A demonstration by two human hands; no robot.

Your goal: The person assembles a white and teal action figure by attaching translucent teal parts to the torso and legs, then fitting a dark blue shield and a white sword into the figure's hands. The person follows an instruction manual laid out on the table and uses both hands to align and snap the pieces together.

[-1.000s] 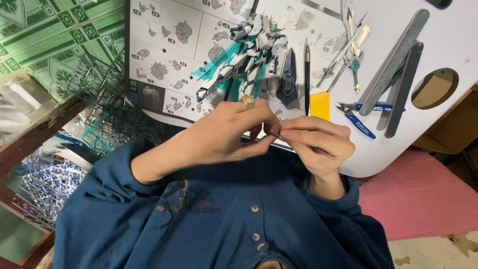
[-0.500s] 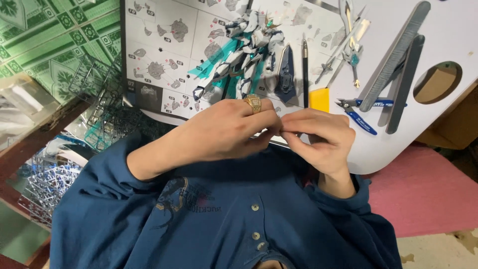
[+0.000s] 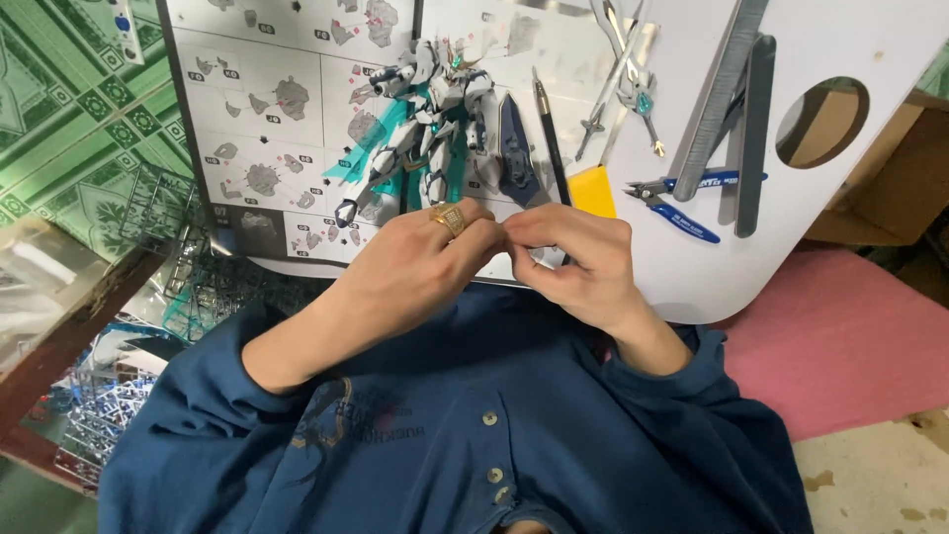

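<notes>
Counting from the head view, I am logging two hands meeting at the near edge of one white table (image 3: pixel 870 40): the left hand (image 3: pixel 420 267), wearing one gold ring (image 3: pixel 450 218), and the right hand (image 3: pixel 578 262) are pressing their fingertips together around something too small for me to make out, so I cannot tell what piece is sitting between them; the fingers of both are curling closed in a pinch. Just beyond the knuckles, one white and teal model robot (image 3: pixel 435 129) is lying on one open instruction sheet (image 3: pixel 267 109). Beside the model I am noting one dark blue shield-shaped part (image 3: pixel 516 148), then one black hobby knife (image 3: pixel 549 138), then one yellow square pad (image 3: pixel 593 190) touching the knife's near end. Further to the right, one toy sword with a teal gem (image 3: pixel 633 84) is lying near one pair of blue-handled nippers (image 3: pixel 682 198) and two long grey sanding sticks (image 3: pixel 741 109) resting side by side. Left of the table, several clear and teal parts frames (image 3: pixel 188 287) are piling up against green patterned tiling (image 3: pixel 69 119), their number being uncertain to me. One pink mat (image 3: pixel 840 336) is showing under the table's right side.
</notes>
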